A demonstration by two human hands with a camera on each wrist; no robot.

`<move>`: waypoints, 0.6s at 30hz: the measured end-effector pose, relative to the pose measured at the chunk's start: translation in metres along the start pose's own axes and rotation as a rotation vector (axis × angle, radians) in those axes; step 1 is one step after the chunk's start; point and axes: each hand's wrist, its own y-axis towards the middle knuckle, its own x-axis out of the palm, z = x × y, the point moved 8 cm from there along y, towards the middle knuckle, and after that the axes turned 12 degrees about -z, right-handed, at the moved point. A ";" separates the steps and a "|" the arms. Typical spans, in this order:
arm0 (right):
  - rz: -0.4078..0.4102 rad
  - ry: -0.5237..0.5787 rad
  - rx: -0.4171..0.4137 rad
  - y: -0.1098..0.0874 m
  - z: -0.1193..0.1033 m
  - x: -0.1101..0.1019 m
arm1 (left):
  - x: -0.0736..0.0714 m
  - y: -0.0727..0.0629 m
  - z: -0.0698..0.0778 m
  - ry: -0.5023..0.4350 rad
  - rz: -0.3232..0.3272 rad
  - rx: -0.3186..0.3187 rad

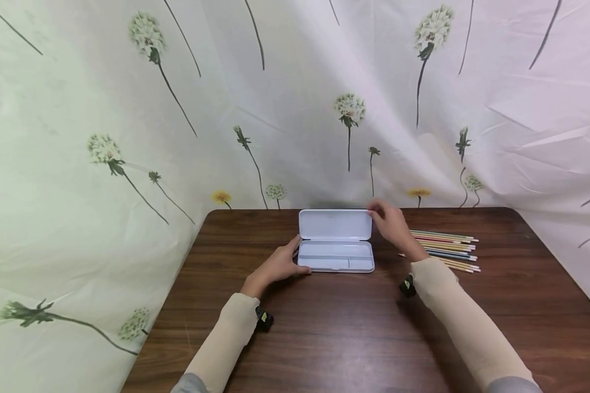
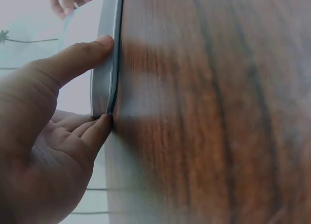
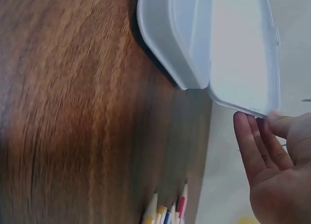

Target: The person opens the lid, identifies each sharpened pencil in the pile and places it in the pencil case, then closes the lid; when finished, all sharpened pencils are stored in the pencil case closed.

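A pale, light-blue pencil case (image 1: 334,249) stands open near the table's far edge, its inside divided into compartments with nothing visible in them. Its lid (image 1: 335,225) is raised and leans back on the hinge. My left hand (image 1: 277,266) grips the case's left end, with the thumb on the front wall and the fingers at the end, as the left wrist view shows closely. At the lid's upper right corner, my right hand (image 1: 392,225) holds the edge between thumb and fingers. In the right wrist view the lid (image 3: 240,49) slopes away from the base (image 3: 163,34).
Several pencils (image 1: 452,246) of different colours lie side by side to the right of the case, partly behind my right wrist. The brown wooden table (image 1: 334,333) meets a white curtain (image 1: 295,120) with a dandelion print at its far edge.
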 end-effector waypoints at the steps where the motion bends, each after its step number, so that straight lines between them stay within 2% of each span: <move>1: -0.002 0.042 0.026 0.002 0.006 0.001 | 0.000 0.000 0.000 0.003 -0.001 -0.003; 5: -0.033 0.145 0.134 0.008 0.025 0.010 | -0.002 -0.002 0.001 0.025 0.006 -0.013; 11: -0.038 0.100 0.230 0.010 0.035 0.017 | -0.003 -0.003 0.003 0.039 0.013 -0.031; 14: -0.047 0.098 0.229 0.011 0.035 0.017 | -0.002 -0.002 0.003 0.040 0.010 -0.032; 18: -0.072 0.070 0.162 0.011 0.027 0.009 | -0.001 -0.002 0.002 0.040 0.005 -0.027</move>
